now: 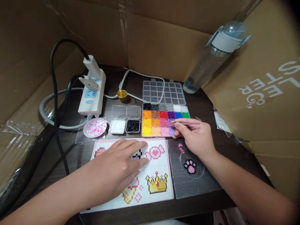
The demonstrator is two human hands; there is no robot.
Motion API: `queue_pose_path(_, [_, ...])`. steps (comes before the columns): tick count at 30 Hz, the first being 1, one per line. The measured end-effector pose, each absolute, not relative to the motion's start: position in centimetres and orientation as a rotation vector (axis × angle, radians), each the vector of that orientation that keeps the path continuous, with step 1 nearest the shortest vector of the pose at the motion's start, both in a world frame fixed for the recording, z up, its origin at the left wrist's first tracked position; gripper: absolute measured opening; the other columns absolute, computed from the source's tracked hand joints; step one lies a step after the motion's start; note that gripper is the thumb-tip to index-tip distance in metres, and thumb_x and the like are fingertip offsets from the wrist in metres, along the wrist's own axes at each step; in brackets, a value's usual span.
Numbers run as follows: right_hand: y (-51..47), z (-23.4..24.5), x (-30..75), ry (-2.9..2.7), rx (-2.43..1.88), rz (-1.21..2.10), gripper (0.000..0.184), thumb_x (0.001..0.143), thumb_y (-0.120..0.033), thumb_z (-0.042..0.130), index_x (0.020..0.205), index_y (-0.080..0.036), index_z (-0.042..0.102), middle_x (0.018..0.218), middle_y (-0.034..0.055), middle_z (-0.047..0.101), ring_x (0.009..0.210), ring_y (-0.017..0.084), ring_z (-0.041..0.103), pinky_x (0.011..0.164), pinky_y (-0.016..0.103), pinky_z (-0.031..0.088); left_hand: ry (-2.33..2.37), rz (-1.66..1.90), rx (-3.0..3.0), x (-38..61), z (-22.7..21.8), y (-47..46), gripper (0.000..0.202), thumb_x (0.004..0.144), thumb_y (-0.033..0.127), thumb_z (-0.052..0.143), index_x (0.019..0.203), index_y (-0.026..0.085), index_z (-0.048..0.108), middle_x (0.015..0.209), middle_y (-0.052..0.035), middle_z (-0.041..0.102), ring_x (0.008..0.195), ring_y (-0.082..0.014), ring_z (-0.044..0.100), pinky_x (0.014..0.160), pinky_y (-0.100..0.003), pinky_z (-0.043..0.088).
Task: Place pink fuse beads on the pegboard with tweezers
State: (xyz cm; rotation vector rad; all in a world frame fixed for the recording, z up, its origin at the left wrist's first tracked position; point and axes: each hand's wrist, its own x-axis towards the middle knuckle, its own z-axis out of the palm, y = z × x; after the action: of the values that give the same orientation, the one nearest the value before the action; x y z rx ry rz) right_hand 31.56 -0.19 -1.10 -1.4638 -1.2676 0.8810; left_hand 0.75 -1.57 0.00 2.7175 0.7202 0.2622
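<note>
My left hand (124, 165) lies flat, fingers spread, on a pattern sheet (152, 197) of pixel pictures; its fingertips are beside a pink candy picture (155, 152). In my right hand (197, 134) are pink tweezers (185, 123), pinched between thumb and fingers. Their tips point left over the pink compartments of a sorted bead box (147, 132); whether a bead is between them is too small to tell. Below my right hand is a clear pegboard (185, 190) bearing a black and pink paw of beads (190, 167) and a short pink curved bead row (181, 148).
Two small lidded boxes hold white beads (117, 126) and black beads (132, 126). Left of them sits a dish of pink and white beads (95, 127). Behind are a gold cup (122, 96), a power strip (92, 93) with cables and a water bottle (208, 59). Cardboard walls (152, 40) surround the table.
</note>
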Motion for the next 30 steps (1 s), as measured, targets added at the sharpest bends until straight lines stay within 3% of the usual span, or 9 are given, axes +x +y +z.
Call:
queue_pose_path(5, [-0.18, -1.16, 31.41, -1.235, -1.482, 0.903, 0.028, 0.086, -0.045, 0.094, 0.090, -0.018, 0.091, 0.062, 0.0035, 0.077, 0.054, 0.019, 0.076, 0.058, 0.032, 0.069, 0.717, 0.202, 2.740, 0.62, 0.00, -1.57, 0.041, 0.107, 0.019, 0.068, 0.143, 0.032, 0.081, 0.162, -0.0110, 0.071, 0.145, -0.0378, 0.069, 0.117, -0.057, 0.063])
queue_pose_path(30, [-0.20, -0.96, 31.05, -1.192, -1.483, 0.894, 0.020, 0.085, -0.037, 0.091, 0.085, -0.017, 0.090, 0.062, 0.0031, 0.077, 0.050, 0.016, 0.073, 0.052, 0.027, 0.064, 0.686, 0.270, 2.787, 0.90, -0.37, -1.55, 0.039, 0.104, 0.017, 0.069, 0.137, 0.028, 0.085, 0.156, -0.0161, 0.074, 0.138, -0.0430, 0.072, 0.105, -0.060, 0.068])
